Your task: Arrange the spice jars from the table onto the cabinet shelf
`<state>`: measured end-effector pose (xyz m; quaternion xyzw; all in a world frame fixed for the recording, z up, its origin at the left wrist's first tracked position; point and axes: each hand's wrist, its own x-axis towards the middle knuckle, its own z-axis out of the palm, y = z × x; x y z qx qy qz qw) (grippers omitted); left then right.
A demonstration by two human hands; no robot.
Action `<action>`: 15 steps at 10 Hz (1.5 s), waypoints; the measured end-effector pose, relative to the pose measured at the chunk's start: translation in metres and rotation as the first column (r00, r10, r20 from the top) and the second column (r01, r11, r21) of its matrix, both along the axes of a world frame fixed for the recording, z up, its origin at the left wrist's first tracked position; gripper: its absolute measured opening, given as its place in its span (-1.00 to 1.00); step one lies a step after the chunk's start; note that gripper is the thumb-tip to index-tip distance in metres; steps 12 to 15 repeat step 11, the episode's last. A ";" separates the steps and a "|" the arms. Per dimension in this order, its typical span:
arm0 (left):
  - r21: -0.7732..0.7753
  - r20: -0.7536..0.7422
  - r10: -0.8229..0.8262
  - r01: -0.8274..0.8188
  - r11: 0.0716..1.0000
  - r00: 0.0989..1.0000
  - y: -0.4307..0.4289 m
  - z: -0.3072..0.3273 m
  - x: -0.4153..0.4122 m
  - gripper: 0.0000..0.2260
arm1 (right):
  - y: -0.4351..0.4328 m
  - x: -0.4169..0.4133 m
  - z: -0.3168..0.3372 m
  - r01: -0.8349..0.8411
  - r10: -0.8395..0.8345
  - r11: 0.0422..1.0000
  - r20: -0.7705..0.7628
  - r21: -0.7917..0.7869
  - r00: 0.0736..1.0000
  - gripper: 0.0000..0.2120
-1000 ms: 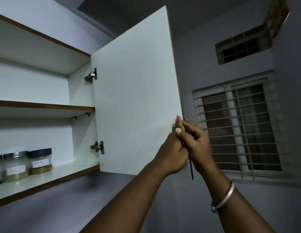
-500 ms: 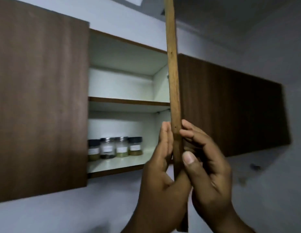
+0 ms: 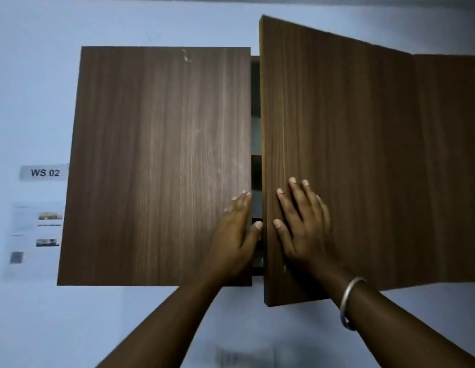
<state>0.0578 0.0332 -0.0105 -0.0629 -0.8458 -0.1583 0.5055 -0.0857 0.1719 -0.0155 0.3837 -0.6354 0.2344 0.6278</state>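
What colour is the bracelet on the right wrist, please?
Silver metal; the bracelet shows in the head view.

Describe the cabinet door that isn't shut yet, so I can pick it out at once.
Find the brown wood-grain wall cabinet on the pale wall. The middle door is the one: the right hand lies flat on it. Unlike its flush neighbours, it juts forward, with a dark gap at its left edge.

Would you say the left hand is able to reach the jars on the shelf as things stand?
Probably not. The right door is almost shut, leaving only a narrow gap beside the left door, too slim for the left hand. The jars are out of sight.
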 end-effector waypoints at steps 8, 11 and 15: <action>-0.403 -0.255 0.569 -0.621 0.673 0.782 -0.121 -0.019 -0.087 -0.34 | -0.069 -0.069 -0.009 0.250 -0.261 0.964 0.148 0.087 0.954 -0.39; -0.443 -0.332 0.477 -0.581 0.683 0.814 -0.071 -0.014 -0.038 -0.43 | -0.039 -0.014 0.000 0.175 -0.182 0.980 0.081 0.090 0.980 -0.31; -0.443 -0.332 0.477 -0.581 0.683 0.814 -0.071 -0.014 -0.038 -0.43 | -0.039 -0.014 0.000 0.175 -0.182 0.980 0.081 0.090 0.980 -0.31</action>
